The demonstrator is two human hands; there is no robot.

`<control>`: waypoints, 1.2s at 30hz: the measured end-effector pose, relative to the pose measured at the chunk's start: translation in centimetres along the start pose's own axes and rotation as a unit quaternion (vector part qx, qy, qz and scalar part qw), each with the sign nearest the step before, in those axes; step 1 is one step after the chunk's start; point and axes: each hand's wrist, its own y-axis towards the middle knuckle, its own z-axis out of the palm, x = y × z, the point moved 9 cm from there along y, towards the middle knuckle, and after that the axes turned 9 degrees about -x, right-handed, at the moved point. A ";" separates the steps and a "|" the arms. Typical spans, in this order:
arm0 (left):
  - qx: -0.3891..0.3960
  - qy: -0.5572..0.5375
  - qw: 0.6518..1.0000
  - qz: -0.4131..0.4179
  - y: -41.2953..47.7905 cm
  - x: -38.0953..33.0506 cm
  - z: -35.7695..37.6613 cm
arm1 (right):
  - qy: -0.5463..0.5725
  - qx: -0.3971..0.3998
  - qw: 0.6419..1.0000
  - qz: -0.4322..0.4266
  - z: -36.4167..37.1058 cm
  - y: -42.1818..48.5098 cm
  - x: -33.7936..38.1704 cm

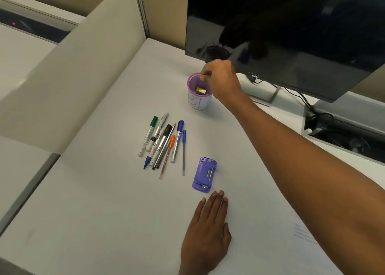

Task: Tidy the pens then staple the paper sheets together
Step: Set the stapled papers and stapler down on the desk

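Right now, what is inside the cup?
A small yellow and blue object lies in the cup. The right hand covers part of its opening, hiding the rest.

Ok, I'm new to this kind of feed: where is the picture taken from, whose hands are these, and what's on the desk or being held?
There is no machine here. A person works with bare hands, and the one picture comes from a camera worn on their head, looking forward and down.

The left hand lies flat on the white desk and holds nothing. The right hand reaches to the purple-rimmed cup, fingers curled at its rim; whether it pinches anything is hidden. A small yellow and blue item sits inside the cup.

The pens and markers lie loose in a bunch, with a purple stapler beside them. Printed paper shows faintly at the right, and a dark monitor stands behind.
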 end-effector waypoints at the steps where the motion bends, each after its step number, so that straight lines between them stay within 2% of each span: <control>1: -0.004 -0.003 1.000 0.004 0.0 0.0 0.0 | -0.020 0.022 1.000 0.008 0.4 0.4 0.0; 6: -0.005 0.001 1.000 0.003 -0.1 -0.1 0.3 | -0.036 0.033 0.999 -0.002 0.4 0.9 0.3; 14: -0.012 -0.020 1.000 -0.011 -0.4 0.0 0.4 | 0.043 -0.118 0.992 -0.031 -1.8 -1.9 -1.5; 18: -0.027 -0.024 0.999 -0.003 -0.5 -0.1 0.1 | 0.091 -0.167 0.982 -0.017 -2.1 -6.1 -4.9; 24: -0.038 -0.020 0.999 -0.003 -0.6 0.0 0.1 | 0.189 -0.177 0.964 0.054 -1.1 -16.0 -12.3; 30: -0.036 -0.009 0.999 -0.007 -0.6 0.1 0.2 | 0.232 -0.149 0.954 0.118 3.1 -24.8 -18.6; 36: -0.039 -0.011 0.999 -0.006 -0.6 -0.1 -0.4 | 0.323 -0.022 0.940 0.109 6.5 -29.0 -20.4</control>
